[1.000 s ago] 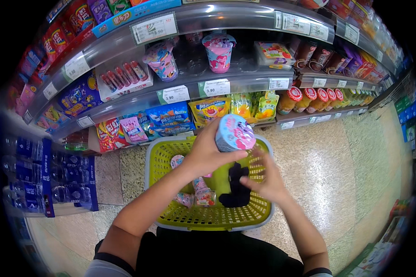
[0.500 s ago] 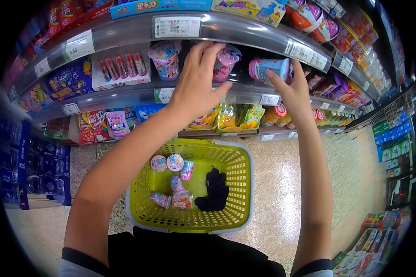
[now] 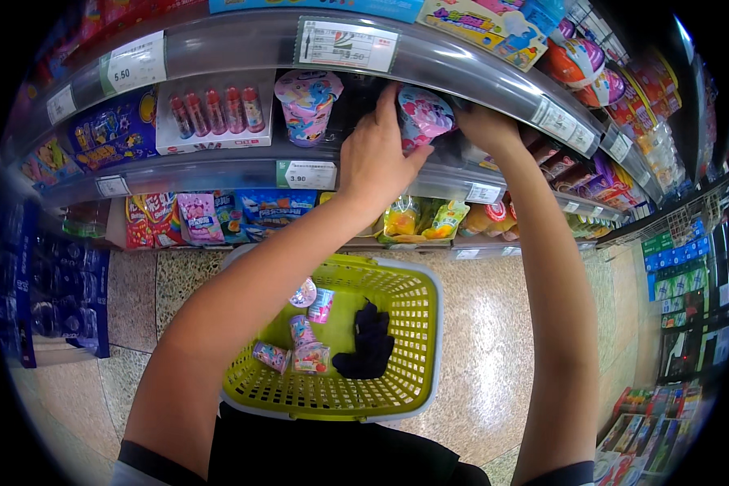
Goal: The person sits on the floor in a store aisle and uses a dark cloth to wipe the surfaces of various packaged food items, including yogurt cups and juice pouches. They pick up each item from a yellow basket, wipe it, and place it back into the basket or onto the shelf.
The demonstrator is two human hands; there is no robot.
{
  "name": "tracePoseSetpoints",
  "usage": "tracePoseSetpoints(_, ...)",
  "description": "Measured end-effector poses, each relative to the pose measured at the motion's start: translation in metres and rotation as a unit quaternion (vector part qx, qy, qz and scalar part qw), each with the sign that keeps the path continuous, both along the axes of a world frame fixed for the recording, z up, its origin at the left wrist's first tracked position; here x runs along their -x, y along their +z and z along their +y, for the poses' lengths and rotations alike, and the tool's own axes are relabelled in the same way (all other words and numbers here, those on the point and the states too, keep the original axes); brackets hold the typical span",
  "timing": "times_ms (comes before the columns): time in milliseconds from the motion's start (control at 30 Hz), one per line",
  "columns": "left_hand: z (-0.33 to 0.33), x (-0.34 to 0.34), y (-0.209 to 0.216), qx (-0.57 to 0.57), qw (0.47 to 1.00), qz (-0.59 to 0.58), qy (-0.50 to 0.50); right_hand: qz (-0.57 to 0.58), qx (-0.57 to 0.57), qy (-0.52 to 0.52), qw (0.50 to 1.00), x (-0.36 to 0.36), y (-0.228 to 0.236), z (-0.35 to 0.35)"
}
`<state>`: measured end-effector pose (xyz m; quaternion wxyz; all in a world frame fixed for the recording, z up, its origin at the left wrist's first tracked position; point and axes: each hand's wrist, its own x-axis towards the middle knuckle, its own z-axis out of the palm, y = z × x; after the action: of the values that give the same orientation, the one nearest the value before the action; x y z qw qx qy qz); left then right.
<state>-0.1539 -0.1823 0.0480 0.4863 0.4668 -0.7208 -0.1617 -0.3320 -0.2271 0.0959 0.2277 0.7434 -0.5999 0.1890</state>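
On the middle shelf, my left hand (image 3: 378, 159) is closed round the side of a pink sealed snack cup (image 3: 426, 116) with a cartoon print, its lid tilted towards me. My right hand (image 3: 489, 130) reaches into the shelf just right of that cup; its fingers are hidden in shadow under the upper shelf's edge, so what they hold does not show. Another cartoon-printed snack cup (image 3: 308, 105) stands upright left of my left hand. Below my arms, a green plastic basket (image 3: 417, 324) holds several small printed cups (image 3: 321, 305) and a dark cloth-like item (image 3: 366, 344).
A white box of red-capped tubes (image 3: 215, 117) sits left of the cups. The upper shelf's edge (image 3: 219, 61) overhangs my hands. Bagged sweets (image 3: 202, 217) line the lower shelf. Blue packs (image 3: 65, 292) stand at far left, and a wire rack (image 3: 664, 231) stands at right.
My right hand has gone deeper into the shelf, and the blue-and-pink cup it held is out of sight. My left hand has closed round the pink cup, which now leans towards me.
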Motion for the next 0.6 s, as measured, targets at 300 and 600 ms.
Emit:
tracePoseSetpoints(300,-0.006,0.004,-0.015,0.105,0.994,-0.030,0.027,0.009,0.029,0.065,0.997,0.007,0.018,-0.020)
tracePoseSetpoints(600,-0.006,0.002,-0.016,0.103,0.994,-0.033,0.015,0.018,0.028,0.032,0.999,0.000,0.002,-0.073)
